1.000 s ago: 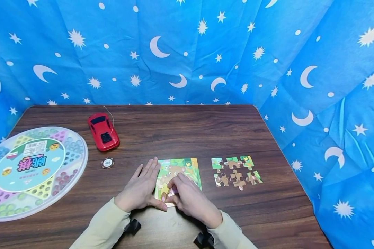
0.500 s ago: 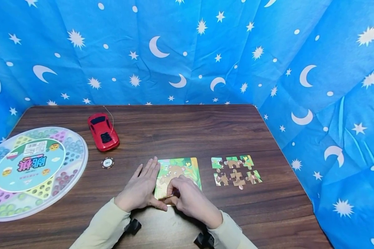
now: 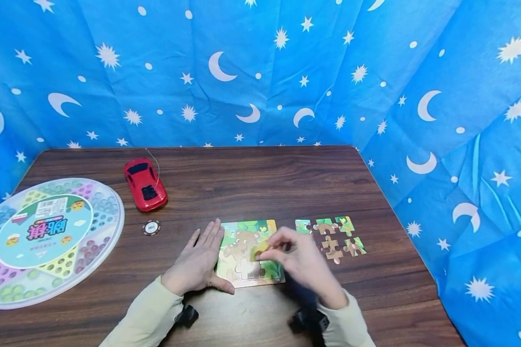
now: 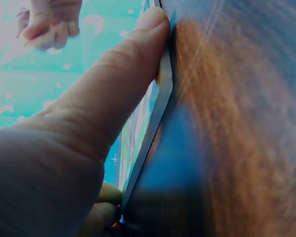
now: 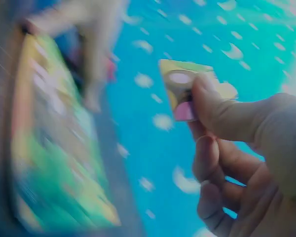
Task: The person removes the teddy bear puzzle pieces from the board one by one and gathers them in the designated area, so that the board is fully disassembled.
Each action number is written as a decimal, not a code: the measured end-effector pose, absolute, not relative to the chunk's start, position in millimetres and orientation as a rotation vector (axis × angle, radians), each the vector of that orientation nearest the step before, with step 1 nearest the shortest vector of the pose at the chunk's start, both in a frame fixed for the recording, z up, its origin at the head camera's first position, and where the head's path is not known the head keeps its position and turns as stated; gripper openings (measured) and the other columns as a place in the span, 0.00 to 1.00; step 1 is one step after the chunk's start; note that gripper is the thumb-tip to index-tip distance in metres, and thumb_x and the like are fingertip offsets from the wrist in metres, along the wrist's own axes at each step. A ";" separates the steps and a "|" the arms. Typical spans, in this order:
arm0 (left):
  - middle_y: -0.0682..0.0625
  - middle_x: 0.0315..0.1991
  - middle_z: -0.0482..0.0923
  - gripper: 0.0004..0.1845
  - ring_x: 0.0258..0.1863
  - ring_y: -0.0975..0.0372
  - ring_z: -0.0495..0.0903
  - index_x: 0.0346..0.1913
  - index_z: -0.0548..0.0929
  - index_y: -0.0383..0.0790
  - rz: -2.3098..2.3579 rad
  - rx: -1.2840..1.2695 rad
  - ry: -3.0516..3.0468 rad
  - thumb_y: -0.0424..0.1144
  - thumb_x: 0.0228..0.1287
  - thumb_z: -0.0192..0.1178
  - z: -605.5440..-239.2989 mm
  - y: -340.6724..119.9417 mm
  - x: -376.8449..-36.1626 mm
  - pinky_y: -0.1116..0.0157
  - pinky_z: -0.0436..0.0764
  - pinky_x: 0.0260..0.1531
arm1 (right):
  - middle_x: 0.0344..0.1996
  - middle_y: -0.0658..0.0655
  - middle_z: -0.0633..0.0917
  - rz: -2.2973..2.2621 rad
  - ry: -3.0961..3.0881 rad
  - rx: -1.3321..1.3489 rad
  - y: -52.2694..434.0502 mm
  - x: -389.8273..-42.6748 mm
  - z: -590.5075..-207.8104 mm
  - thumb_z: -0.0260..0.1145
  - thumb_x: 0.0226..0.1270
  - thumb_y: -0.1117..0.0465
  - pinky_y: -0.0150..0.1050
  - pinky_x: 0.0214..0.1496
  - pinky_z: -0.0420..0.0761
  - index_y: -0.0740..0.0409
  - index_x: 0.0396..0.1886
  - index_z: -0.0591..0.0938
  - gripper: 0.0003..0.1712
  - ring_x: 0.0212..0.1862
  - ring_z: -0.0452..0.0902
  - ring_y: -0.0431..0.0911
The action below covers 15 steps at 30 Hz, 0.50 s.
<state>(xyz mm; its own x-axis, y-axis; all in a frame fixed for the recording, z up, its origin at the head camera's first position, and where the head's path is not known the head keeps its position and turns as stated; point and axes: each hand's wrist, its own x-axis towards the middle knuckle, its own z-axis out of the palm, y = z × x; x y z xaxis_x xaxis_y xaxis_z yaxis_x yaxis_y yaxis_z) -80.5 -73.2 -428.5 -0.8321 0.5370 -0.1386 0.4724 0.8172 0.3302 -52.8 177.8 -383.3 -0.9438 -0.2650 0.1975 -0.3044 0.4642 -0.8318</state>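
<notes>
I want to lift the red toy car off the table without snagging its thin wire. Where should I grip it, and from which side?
Probably grip the red car across its two long sides at mid-body, coming straight down from above. It lies flat on the table with open wood either side, and the wire rises from its far end, so a mid-body pinch stays clear of it.

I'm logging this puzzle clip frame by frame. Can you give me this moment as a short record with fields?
left hand: lies flat, fingers straight, against the left edge of the puzzle board
right hand: pinches a puzzle piece in a fingertip grip, above the board
loose pieces: six, in rows right of the board
board: gap in the lower middle
other things: red toy car, poker chip, Chinese checkers set
surface: dark wooden table
</notes>
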 end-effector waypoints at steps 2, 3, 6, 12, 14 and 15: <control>0.35 0.76 0.41 0.77 0.76 0.48 0.43 0.75 0.51 0.28 0.421 0.773 2.775 0.78 0.27 0.66 -428.5 -73.3 -80.2 0.46 0.47 0.71 | 0.24 0.42 0.83 1.475 -2.656 0.416 195.6 -51.2 -378.1 0.78 0.49 0.56 0.34 0.24 0.78 0.45 0.28 0.84 0.09 0.25 0.76 0.41; 0.35 0.77 0.41 0.77 0.76 0.48 0.43 0.75 0.51 0.28 0.419 0.770 2.775 0.78 0.27 0.66 -428.7 -73.4 -80.1 0.46 0.47 0.71 | 0.24 0.41 0.83 1.424 -2.661 0.380 204.4 -49.8 -376.3 0.78 0.49 0.57 0.34 0.24 0.77 0.44 0.28 0.84 0.09 0.24 0.76 0.40; 0.36 0.77 0.41 0.76 0.76 0.48 0.42 0.75 0.50 0.28 0.417 0.764 2.775 0.78 0.27 0.65 -429.0 -73.3 -80.0 0.45 0.47 0.71 | 0.25 0.41 0.83 1.294 -2.734 0.237 228.1 -44.6 -376.0 0.78 0.50 0.59 0.33 0.23 0.76 0.44 0.29 0.86 0.09 0.24 0.76 0.39; 0.36 0.77 0.41 0.76 0.76 0.48 0.42 0.75 0.50 0.28 0.403 0.774 2.777 0.79 0.28 0.64 -428.1 -72.6 -79.4 0.45 0.47 0.71 | 0.22 0.42 0.84 1.092 -2.967 -0.005 259.9 -29.3 -385.1 0.75 0.54 0.62 0.40 0.45 0.79 0.49 0.30 0.86 0.05 0.27 0.79 0.36; 0.35 0.77 0.40 0.76 0.76 0.48 0.42 0.75 0.50 0.28 0.399 0.774 2.775 0.79 0.29 0.63 -427.8 -72.1 -79.2 0.45 0.46 0.71 | 0.22 0.42 0.85 1.068 -3.013 -0.049 264.4 -24.5 -387.9 0.74 0.55 0.62 0.42 0.48 0.78 0.51 0.31 0.85 0.05 0.27 0.80 0.36; 0.35 0.77 0.40 0.76 0.76 0.48 0.42 0.75 0.50 0.28 0.396 0.773 2.775 0.79 0.29 0.63 -427.6 -71.7 -79.3 0.45 0.46 0.71 | 0.22 0.43 0.84 1.066 -3.025 -0.071 265.5 -22.7 -389.2 0.74 0.55 0.62 0.41 0.48 0.78 0.52 0.31 0.85 0.06 0.27 0.80 0.36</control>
<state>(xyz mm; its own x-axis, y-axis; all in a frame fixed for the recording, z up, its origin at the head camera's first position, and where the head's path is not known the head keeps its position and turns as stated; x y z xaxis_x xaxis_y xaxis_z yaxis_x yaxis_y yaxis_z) -79.3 -71.7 -427.6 -0.8333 0.5323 -0.1493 0.4692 0.8238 0.3182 -22.7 265.5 -389.2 -0.9968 0.0194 -0.0775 0.0637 0.7787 -0.6242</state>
